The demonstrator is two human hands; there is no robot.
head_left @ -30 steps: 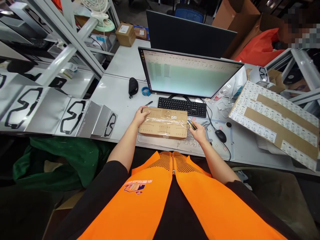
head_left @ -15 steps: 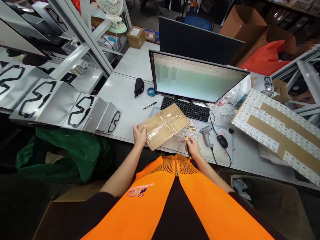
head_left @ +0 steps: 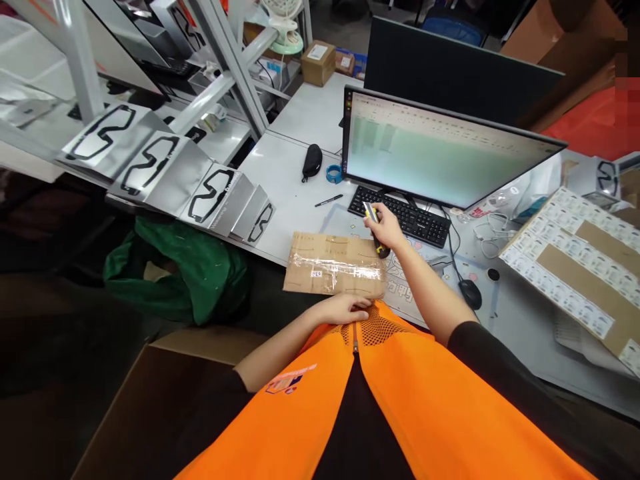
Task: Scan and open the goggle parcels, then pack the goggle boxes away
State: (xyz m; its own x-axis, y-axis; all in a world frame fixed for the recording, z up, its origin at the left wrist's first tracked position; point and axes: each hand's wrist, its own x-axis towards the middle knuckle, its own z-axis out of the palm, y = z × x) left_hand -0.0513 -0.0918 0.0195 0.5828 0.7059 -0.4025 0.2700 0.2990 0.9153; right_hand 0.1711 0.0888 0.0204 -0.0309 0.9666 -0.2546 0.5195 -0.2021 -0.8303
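- Your right hand has its fingers curled tight round a cutter; the yellow-and-grey tip sticks out above the knuckles, the dark butt shows below the palm.
- Cutter's long axis runs from upper left to lower right in the head view, tip pointing away from you toward the keyboard.
- That hand hangs over the far right corner of the parcel, just in front of the keyboard.
- Your left hand lies flat, fingers nearly straight and close together, at the parcel's near edge, against your orange vest; it grips nothing, and you cannot tell whether the fingertips touch the cardboard.
- Parcel is a flat brown pack wrapped in clear tape, lying at the near edge of the desk, its long axis left to right, a small white label facing up near its front.
- Monitor stands behind the keyboard; a mouse lies well to the right.
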